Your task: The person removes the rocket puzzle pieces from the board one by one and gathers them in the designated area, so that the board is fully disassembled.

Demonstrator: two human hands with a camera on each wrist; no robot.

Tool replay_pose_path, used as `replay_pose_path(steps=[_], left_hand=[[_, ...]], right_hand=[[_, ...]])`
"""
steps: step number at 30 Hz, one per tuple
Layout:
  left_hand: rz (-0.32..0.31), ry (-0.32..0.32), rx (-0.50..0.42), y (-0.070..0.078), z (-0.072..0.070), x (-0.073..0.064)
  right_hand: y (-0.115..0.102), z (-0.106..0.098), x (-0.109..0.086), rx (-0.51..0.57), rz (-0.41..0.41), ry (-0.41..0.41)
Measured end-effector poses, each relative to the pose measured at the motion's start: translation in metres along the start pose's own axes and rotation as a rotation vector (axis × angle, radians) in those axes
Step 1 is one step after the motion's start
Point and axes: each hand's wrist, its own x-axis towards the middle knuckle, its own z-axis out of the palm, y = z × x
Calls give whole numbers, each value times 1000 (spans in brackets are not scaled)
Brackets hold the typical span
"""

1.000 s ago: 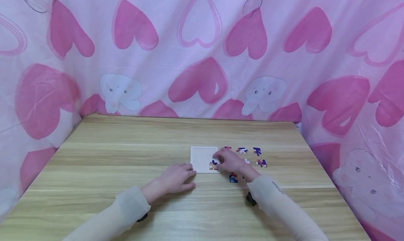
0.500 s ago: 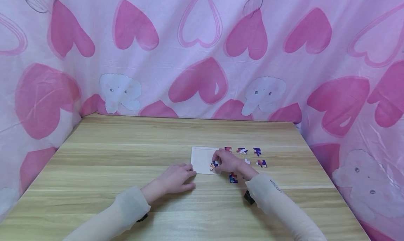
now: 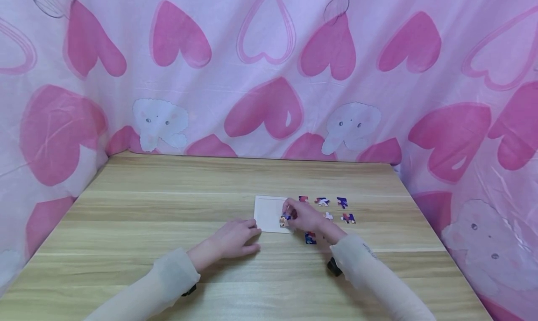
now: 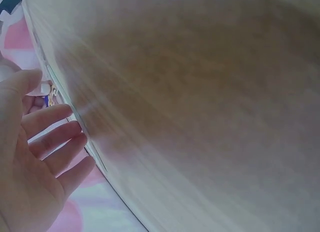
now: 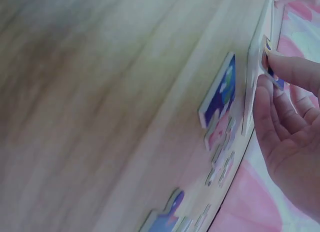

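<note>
A small square white puzzle tray lies on the table. My right hand is over its right side and pinches a blue-and-yellow jigsaw piece between thumb and fingers. In the right wrist view, that jigsaw piece stands tilted at the tray's surface, partly hidden by the thumb. My left hand rests at the tray's lower left corner, fingertips at its edge and nothing in its grasp. Its fingers are spread and relaxed in the left wrist view.
Several loose jigsaw pieces lie right of the tray, among them a purple piece, a red-and-purple piece and a dark blue piece. A pink heart-print curtain encloses the wooden table at the back and sides.
The tray has shifted slightly right and toward me. In my right fingers the jigsaw piece has tilted and turned a little. My left hand has barely moved.
</note>
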Motion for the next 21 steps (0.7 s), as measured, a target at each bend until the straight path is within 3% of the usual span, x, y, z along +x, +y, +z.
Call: replay_pose_path(steps=[8, 15, 21], left_hand=[[-1, -11, 2, -1, 1, -3], [-6, -30, 20, 0, 1, -4], [-15, -38, 24, -1, 1, -4]], right_hand=[[16, -18, -19, 107, -63, 47], [18, -45, -50, 199, 17, 71], [45, -57, -72, 225, 56, 99]])
